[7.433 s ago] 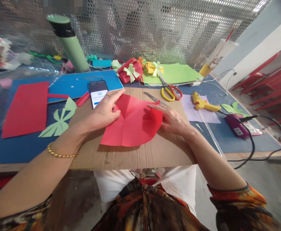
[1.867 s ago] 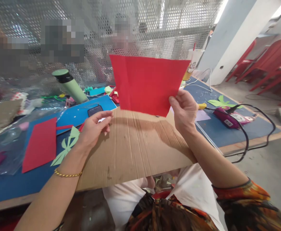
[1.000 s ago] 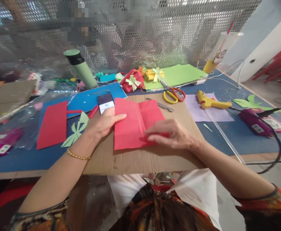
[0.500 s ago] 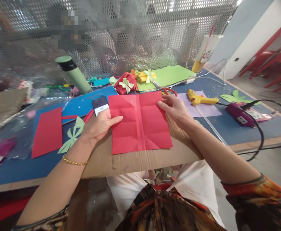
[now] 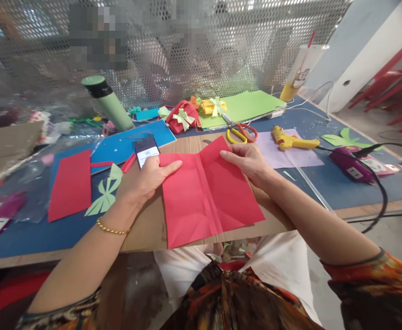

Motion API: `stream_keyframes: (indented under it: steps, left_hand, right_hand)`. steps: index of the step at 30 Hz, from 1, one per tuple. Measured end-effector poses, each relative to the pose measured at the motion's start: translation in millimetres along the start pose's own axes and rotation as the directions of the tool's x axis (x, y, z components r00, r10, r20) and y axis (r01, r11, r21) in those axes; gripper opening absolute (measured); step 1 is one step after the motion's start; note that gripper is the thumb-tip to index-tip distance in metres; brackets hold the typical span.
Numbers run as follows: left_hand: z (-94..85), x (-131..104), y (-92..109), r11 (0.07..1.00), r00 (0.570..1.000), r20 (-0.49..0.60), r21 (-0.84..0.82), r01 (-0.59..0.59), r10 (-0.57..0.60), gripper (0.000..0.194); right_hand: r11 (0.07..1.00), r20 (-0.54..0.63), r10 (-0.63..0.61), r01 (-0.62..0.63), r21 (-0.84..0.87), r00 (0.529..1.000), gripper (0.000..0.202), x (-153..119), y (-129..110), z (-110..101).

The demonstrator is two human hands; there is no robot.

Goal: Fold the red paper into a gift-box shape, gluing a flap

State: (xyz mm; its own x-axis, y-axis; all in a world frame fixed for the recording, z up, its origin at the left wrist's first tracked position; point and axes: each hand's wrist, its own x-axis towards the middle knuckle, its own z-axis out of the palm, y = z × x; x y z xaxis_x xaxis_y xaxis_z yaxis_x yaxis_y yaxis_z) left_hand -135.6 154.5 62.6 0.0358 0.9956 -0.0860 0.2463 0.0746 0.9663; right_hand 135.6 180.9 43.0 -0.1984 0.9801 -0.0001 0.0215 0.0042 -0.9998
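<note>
A creased sheet of red paper (image 5: 190,197), with a strip-like band down its middle, is held up above a piece of cardboard (image 5: 142,233). At its upper left edge my left hand (image 5: 152,176) grips it, thumb on the front and fingers hidden behind. My right hand (image 5: 247,160) pinches the upper right part, thumb likewise on the front. The sheet bends along its middle band, its right half angled. Just beyond my left hand lies a phone (image 5: 146,149). Scissors (image 5: 242,133) with yellow and orange handles rest beyond the sheet.
A yellow glue gun (image 5: 292,139) lies on lilac paper (image 5: 272,158) at right, its cord near a purple power strip (image 5: 352,164). A green bottle (image 5: 107,103) and a drink cup (image 5: 302,73) stand at the back. Green paper bow pieces (image 5: 104,192) and a red sheet (image 5: 70,185) lie left.
The red paper has tilted and bent along its middle, its lower edge coming nearer to me. The scissors' handles now show beyond it. Both hands keep their hold.
</note>
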Motion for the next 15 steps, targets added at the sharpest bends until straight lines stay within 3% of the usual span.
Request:
stream_keyframes:
  steps: [4, 8, 15]
  left_hand:
    - [9.2, -10.6, 19.7, 0.959, 0.993, -0.117, 0.283, 0.001, 0.033, 0.032]
    - [18.5, -17.4, 37.7, 0.865, 0.976, -0.217, 0.492, 0.1, 0.011, 0.036]
    - [27.9, -18.9, 48.3, 0.899, 0.977, -0.211, 0.419, 0.125, -0.038, 0.036]
  right_hand:
    - [0.989, 0.014, -0.073, 0.074, -0.131, 0.997, 0.06, -3.8, -3.8, 1.0]
    - [0.98, 0.037, -0.07, 0.075, -0.187, 0.997, 0.057, -6.6, -6.3, 0.9]
    - [0.996, 0.115, 0.047, -0.037, -0.087, 0.992, 0.054, -6.9, -4.6, 0.6]
